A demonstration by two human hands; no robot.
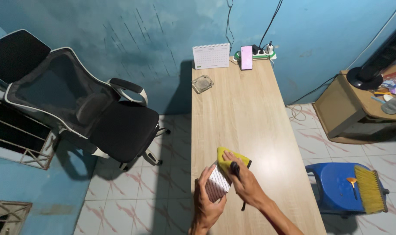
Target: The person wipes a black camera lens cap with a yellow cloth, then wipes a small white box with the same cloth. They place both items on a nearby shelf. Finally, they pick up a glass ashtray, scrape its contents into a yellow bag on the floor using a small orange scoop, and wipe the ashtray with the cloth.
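Observation:
My left hand [206,198] grips a small rectangular object [217,184], white with a dark patterned face, above the near end of a long light-wood table [246,117]. My right hand [247,183] presses a yellow cloth [229,159] against the top of that object. A thin black item, perhaps a strap or handle, runs under my right hand and hangs down past the wrist. Both hands are close together, almost touching.
At the table's far end stand a desk calendar [211,56], a glass ashtray [202,83], a phone [247,57] and a power strip [263,53]. A black office chair [84,113] is left of the table. A blue plastic stool [341,187] with a yellow hand broom [370,189] sits right.

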